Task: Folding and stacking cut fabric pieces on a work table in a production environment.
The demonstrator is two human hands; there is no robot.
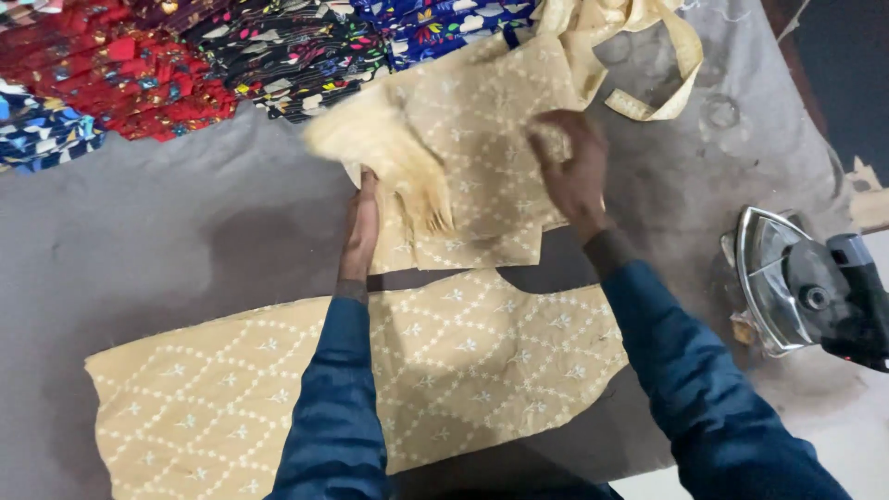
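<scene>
A beige embroidered fabric piece [482, 139] lies on the grey table [167, 231], and part of it is lifted and blurred at upper left. My left hand [361, 227] grips the lifted fold of that piece. At its right side, my right hand [574, 171] pinches its edge with fingers closed. A second, larger beige embroidered piece [213, 389] lies flat under my blue-sleeved forearms, nearer to me.
A metal iron with a black handle [806, 287] rests at the right. Piles of printed fabrics, red [120, 65], dark [287, 51] and blue [435, 23], lie along the far edge. Beige fabric strips [648, 56] curl at upper right.
</scene>
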